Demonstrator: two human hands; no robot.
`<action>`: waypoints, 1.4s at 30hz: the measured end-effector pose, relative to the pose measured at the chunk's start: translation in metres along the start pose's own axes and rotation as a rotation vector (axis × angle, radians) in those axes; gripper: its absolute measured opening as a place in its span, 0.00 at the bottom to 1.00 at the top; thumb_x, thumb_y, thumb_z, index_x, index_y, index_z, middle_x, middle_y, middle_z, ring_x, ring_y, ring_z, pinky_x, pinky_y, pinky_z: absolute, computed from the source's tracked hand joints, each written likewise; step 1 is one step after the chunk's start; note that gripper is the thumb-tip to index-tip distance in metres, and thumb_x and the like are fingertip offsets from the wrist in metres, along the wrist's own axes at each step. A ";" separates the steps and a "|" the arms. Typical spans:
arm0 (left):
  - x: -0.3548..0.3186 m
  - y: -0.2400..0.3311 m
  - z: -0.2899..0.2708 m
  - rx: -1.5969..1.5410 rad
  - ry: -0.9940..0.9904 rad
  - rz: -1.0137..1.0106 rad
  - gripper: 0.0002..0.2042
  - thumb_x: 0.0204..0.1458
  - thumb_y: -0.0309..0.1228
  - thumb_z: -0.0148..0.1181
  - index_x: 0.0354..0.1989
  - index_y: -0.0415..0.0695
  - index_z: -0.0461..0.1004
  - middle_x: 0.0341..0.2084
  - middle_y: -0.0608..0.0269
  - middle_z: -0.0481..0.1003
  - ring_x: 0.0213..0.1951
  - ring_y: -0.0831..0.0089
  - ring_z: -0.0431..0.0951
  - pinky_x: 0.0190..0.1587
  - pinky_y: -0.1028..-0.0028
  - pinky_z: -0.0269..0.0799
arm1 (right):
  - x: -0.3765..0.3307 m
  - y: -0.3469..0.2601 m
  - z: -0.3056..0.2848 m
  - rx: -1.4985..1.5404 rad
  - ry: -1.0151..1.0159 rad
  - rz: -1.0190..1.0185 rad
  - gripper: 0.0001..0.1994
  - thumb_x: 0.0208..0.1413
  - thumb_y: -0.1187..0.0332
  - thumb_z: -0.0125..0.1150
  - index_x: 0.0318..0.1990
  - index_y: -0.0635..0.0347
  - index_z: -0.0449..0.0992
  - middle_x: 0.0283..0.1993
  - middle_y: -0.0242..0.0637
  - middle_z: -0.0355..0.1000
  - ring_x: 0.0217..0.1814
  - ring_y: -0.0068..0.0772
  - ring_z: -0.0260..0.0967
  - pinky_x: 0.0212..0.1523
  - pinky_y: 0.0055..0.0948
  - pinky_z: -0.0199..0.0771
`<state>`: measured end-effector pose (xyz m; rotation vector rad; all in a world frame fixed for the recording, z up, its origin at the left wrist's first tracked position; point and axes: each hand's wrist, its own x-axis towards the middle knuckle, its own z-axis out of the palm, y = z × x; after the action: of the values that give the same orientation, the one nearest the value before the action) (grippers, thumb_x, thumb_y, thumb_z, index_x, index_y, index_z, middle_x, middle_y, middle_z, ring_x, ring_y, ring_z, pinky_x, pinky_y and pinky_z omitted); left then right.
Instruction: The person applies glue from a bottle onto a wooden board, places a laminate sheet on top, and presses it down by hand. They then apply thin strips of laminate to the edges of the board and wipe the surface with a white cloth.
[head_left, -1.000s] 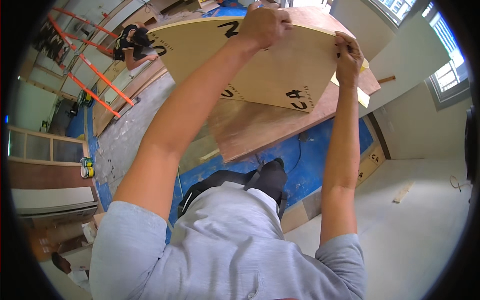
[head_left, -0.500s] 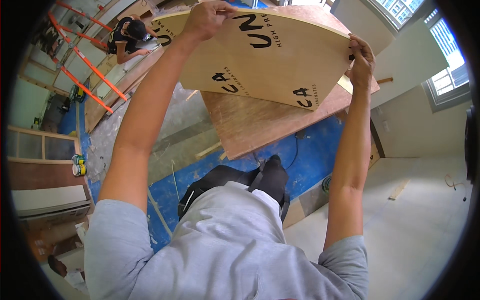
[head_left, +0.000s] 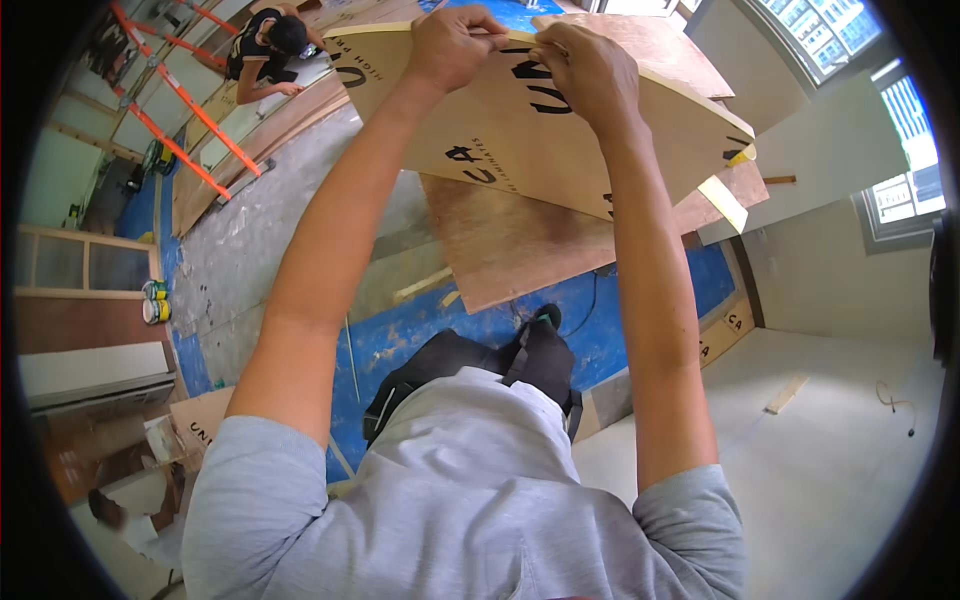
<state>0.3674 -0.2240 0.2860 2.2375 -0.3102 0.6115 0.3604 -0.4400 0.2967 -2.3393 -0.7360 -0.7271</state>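
A large tan laminate sheet (head_left: 520,140) with black print stands tilted in front of me, its long upper edge bowed. My left hand (head_left: 455,48) pinches that edge left of the middle, thumb against the near face. Close beside it, my right hand (head_left: 590,72) is closed on the same edge, fingertips bent over it. A narrow gap separates the two hands. Beneath the sheet lies a reddish plywood board (head_left: 520,250), partly covered by it. A small yellow piece (head_left: 742,156) shows at the sheet's right corner; its kind is unclear.
An orange ladder (head_left: 190,110) stands at the far left, near a crouching person (head_left: 275,45). Another person (head_left: 135,515) is at the lower left. Blue floor covering (head_left: 400,345) surrounds my feet. Cans (head_left: 156,300) stand at left; a wood strip (head_left: 786,394) lies right.
My right hand has left the sheet's right corner and moved left along the upper edge, close to my left hand. My left hand has shifted slightly right and down.
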 end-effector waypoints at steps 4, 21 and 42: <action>-0.006 0.007 -0.016 0.116 -0.092 0.121 0.07 0.54 0.25 0.70 0.41 0.41 0.84 0.36 0.67 0.85 0.43 0.78 0.83 0.45 0.76 0.77 | -0.001 0.001 0.002 0.018 -0.035 0.052 0.08 0.58 0.59 0.66 0.38 0.50 0.83 0.31 0.39 0.80 0.41 0.48 0.79 0.40 0.46 0.75; -0.026 -0.020 -0.061 -0.020 -0.112 0.007 0.06 0.56 0.24 0.68 0.41 0.39 0.85 0.34 0.63 0.85 0.40 0.75 0.85 0.46 0.74 0.80 | 0.010 -0.052 0.013 0.124 -0.186 0.179 0.08 0.59 0.67 0.65 0.45 0.53 0.84 0.36 0.35 0.84 0.39 0.36 0.82 0.42 0.36 0.78; -0.043 -0.075 -0.135 -0.184 -0.110 -0.025 0.07 0.54 0.18 0.65 0.41 0.37 0.83 0.39 0.60 0.85 0.43 0.75 0.83 0.48 0.77 0.79 | 0.027 -0.121 0.069 0.158 -0.117 -0.101 0.07 0.56 0.66 0.68 0.41 0.52 0.83 0.43 0.35 0.77 0.42 0.51 0.78 0.42 0.47 0.77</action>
<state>0.3169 -0.0725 0.2947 2.0978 -0.3784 0.4298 0.3243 -0.3031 0.3095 -2.2278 -0.9339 -0.5561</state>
